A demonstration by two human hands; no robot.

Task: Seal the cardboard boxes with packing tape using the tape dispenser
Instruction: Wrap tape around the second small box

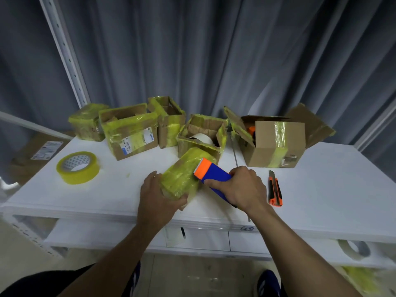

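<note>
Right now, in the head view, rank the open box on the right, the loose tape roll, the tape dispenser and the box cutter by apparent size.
Largest: open box.
Next: tape roll and tape dispenser look alike; the right hand hides part of the dispenser, so they are left unranked.
Smallest: box cutter.

Dim, cool light from overhead leaves the curtain grey-blue and makes the white table the brightest surface. Shadows under the boxes are soft and faint, and their yellow tape glints. Wide-angle distortion curves the table's edges, and the lower corners smear into blur.
</note>
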